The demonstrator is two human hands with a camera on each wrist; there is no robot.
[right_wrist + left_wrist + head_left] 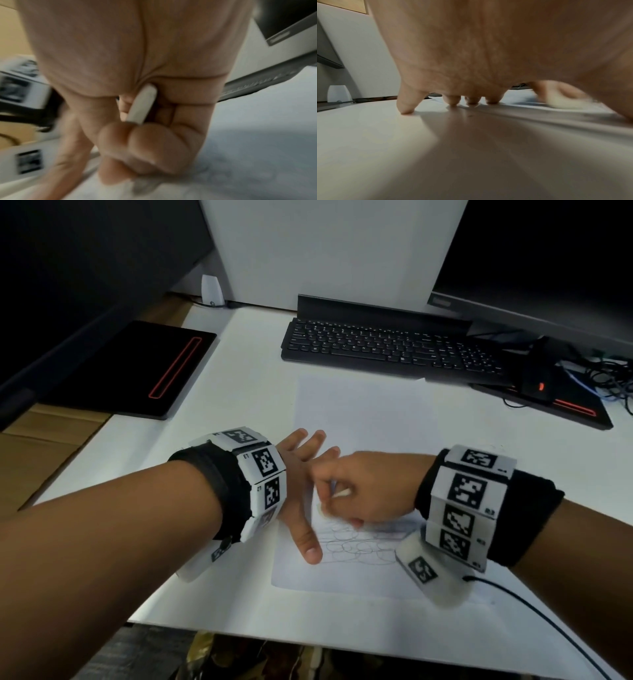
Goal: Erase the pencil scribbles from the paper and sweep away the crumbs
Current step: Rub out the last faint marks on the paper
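Note:
A white sheet of paper [363, 412] lies on the white desk, with looping pencil scribbles [359, 546] across its near part. My left hand [301, 474] lies flat with spread fingers on the paper's left edge, pressing it down; its fingertips [472, 101] touch the surface. My right hand [352, 491] is curled round a white eraser [340, 494], whose end [143, 104] shows between palm and fingers. It presses the eraser onto the paper just above the scribbles, right beside my left hand. The right hand is blurred in both wrist views.
A black keyboard [387, 347] lies just beyond the paper, below a monitor [548, 268]. A black pad with a red line [137, 368] sits at the left. Cables and a black device [541, 374] are at the right. A cable [534, 614] trails from my right wrist.

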